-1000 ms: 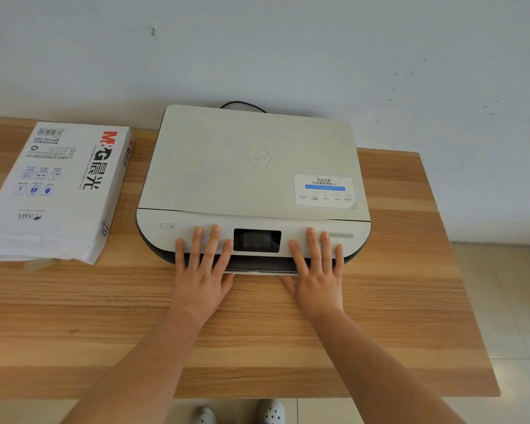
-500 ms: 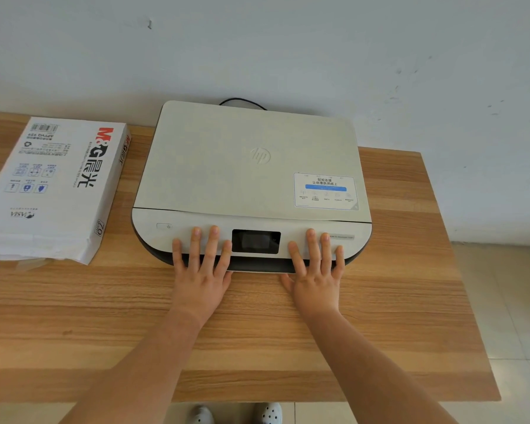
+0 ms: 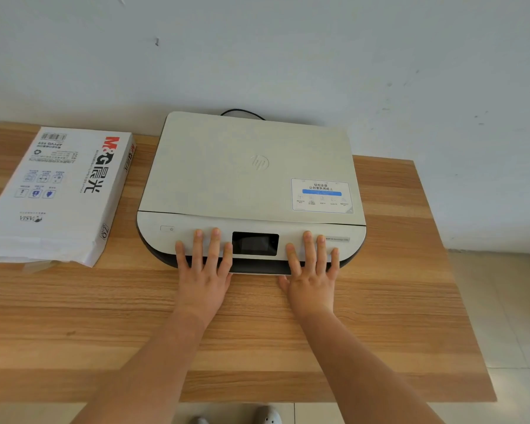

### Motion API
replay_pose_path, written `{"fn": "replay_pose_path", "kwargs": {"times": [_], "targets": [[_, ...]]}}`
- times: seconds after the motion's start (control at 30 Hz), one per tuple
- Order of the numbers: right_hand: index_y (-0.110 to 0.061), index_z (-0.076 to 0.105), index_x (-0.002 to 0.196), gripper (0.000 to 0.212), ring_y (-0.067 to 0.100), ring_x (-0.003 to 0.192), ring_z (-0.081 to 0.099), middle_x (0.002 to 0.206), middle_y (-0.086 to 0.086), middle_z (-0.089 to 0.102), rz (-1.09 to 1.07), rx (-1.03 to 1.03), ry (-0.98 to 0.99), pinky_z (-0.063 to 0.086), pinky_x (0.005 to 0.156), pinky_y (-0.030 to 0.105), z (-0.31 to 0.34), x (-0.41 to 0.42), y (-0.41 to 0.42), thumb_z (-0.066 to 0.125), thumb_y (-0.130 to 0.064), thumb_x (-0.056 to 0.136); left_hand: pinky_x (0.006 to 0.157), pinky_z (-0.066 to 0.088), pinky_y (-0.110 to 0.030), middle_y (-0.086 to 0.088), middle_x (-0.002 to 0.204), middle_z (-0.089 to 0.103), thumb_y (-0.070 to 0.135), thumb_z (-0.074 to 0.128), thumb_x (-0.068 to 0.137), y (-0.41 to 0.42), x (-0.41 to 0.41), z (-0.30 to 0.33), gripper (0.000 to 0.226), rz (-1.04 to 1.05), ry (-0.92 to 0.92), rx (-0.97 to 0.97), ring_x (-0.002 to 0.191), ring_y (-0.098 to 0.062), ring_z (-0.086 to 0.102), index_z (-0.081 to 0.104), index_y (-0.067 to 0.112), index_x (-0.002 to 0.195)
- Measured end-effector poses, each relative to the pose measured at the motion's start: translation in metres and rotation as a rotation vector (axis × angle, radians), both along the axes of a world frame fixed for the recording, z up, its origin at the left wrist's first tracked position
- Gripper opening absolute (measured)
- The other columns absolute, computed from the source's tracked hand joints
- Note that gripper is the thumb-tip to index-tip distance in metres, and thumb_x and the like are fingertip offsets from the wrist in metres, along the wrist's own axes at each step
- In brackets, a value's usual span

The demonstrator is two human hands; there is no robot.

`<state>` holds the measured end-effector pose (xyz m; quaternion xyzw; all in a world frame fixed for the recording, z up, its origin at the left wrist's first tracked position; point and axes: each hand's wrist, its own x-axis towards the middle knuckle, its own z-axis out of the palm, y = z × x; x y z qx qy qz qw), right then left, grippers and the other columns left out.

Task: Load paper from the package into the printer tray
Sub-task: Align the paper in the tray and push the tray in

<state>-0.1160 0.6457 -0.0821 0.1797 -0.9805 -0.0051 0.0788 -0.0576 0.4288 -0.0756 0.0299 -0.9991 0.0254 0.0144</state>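
Observation:
A flat beige printer [image 3: 245,172] with a dark base sits in the middle of the wooden table [image 3: 395,301], its lid shut. My left hand [image 3: 204,270] lies flat with fingers spread on the front panel, left of the small dark screen [image 3: 255,243]. My right hand [image 3: 312,272] lies the same way to the right of the screen. Both thumbs hang below the front edge, by the dark tray slot [image 3: 259,267]. A white paper package [image 3: 55,191] with red and black print lies at the table's left, its near end torn open.
A black cable [image 3: 242,112] runs out behind the printer toward the pale wall. The table's right edge drops to a tiled floor [image 3: 502,316]. Two shoe tips [image 3: 266,416] show below the table's front edge.
The hands stay in the same place on the printer's front. The camera view has tilted upward slightly, so everything sits lower in the frame.

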Motion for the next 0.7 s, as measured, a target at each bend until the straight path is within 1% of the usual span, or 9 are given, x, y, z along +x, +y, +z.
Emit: {"fn": "replay_pose_path", "kwargs": {"times": [0.1, 0.17, 0.23, 0.3, 0.33, 0.47, 0.57, 0.63, 0.7], "targets": [[-0.023, 0.027, 0.147, 0.091, 0.035, 0.147, -0.014, 0.159, 0.010, -0.025, -0.008, 0.011, -0.055, 0.008, 0.115, 0.064, 0.009, 0.003, 0.000, 0.074, -0.053, 0.074, 0.110, 0.009, -0.070, -0.013, 0.156, -0.026, 0.051, 0.063, 0.083, 0.002, 0.002, 0.012, 0.081, 0.021, -0.052, -0.023, 0.144, -0.043, -0.012, 0.030, 0.015, 0.147], [-0.023, 0.031, 0.149, 0.092, 0.038, 0.149, -0.005, 0.161, 0.012, -0.016, -0.004, 0.025, -0.097, 0.010, 0.115, 0.063, 0.017, 0.006, 0.002, 0.071, -0.057, 0.073, 0.112, 0.008, -0.068, -0.012, 0.156, -0.030, 0.059, 0.053, 0.084, 0.002, 0.004, 0.019, 0.082, 0.032, -0.097, -0.027, 0.146, -0.042, -0.007, 0.025, 0.018, 0.150], [-0.024, 0.030, 0.150, 0.093, 0.037, 0.149, -0.002, 0.162, 0.012, -0.007, -0.004, 0.021, -0.145, 0.012, 0.115, 0.061, 0.026, 0.011, 0.002, 0.069, -0.056, 0.071, 0.111, 0.012, -0.068, -0.011, 0.159, -0.020, 0.064, 0.046, 0.084, 0.002, 0.008, 0.027, 0.082, 0.043, -0.111, 0.001, 0.147, -0.039, -0.004, 0.024, 0.020, 0.150], [-0.026, 0.023, 0.152, 0.093, 0.035, 0.149, -0.007, 0.163, 0.010, -0.009, -0.006, 0.000, -0.204, 0.012, 0.116, 0.059, 0.035, 0.015, 0.004, 0.064, -0.054, 0.073, 0.111, 0.016, -0.068, -0.009, 0.161, -0.009, 0.066, 0.043, 0.083, 0.003, 0.010, 0.036, 0.082, 0.050, -0.148, 0.037, 0.147, -0.037, -0.003, 0.025, 0.021, 0.150], [-0.028, 0.018, 0.153, 0.092, 0.033, 0.149, -0.012, 0.163, 0.007, -0.013, -0.005, -0.018, -0.232, 0.011, 0.117, 0.057, 0.040, 0.016, 0.005, 0.060, -0.053, 0.074, 0.111, 0.015, -0.067, -0.008, 0.161, -0.010, 0.067, 0.039, 0.084, 0.002, 0.011, 0.040, 0.083, 0.048, -0.174, 0.046, 0.147, -0.036, -0.006, 0.022, 0.022, 0.151], [-0.036, 0.000, 0.153, 0.087, 0.025, 0.144, -0.031, 0.157, -0.001, -0.033, 0.025, -0.056, -0.362, -0.003, 0.120, 0.050, 0.062, 0.021, 0.007, 0.047, -0.058, 0.083, 0.114, 0.003, -0.064, -0.002, 0.156, -0.031, 0.070, 0.026, 0.087, 0.003, 0.016, 0.057, 0.079, 0.035, -0.226, 0.073, 0.145, -0.030, -0.022, 0.004, 0.030, 0.153], [-0.039, -0.007, 0.152, 0.090, 0.023, 0.144, -0.030, 0.158, -0.005, -0.031, 0.029, -0.076, -0.430, -0.006, 0.120, 0.049, 0.078, 0.025, 0.010, 0.046, -0.064, 0.083, 0.115, -0.001, -0.064, 0.001, 0.155, -0.035, 0.073, 0.020, 0.087, 0.006, 0.018, 0.076, 0.077, 0.047, -0.309, 0.123, 0.145, -0.027, -0.023, -0.002, 0.036, 0.151], [-0.040, -0.008, 0.151, 0.091, 0.023, 0.146, -0.026, 0.160, -0.007, -0.025, 0.024, -0.065, -0.464, -0.006, 0.120, 0.049, 0.087, 0.029, 0.013, 0.044, -0.068, 0.081, 0.115, -0.002, -0.064, 0.002, 0.157, -0.029, 0.079, 0.008, 0.080, 0.008, 0.018, 0.090, 0.082, 0.071, -0.361, 0.146, 0.146, -0.026, -0.019, -0.003, 0.038, 0.151], [-0.041, -0.005, 0.152, 0.090, 0.022, 0.148, -0.021, 0.162, -0.007, -0.017, 0.018, -0.051, -0.501, -0.006, 0.120, 0.049, 0.098, 0.032, 0.016, 0.043, -0.070, 0.081, 0.116, -0.002, -0.059, 0.003, 0.161, -0.016, 0.081, 0.000, 0.074, 0.011, 0.019, 0.106, 0.089, 0.103, -0.385, 0.179, 0.148, -0.024, -0.011, 0.002, 0.038, 0.151]]}}
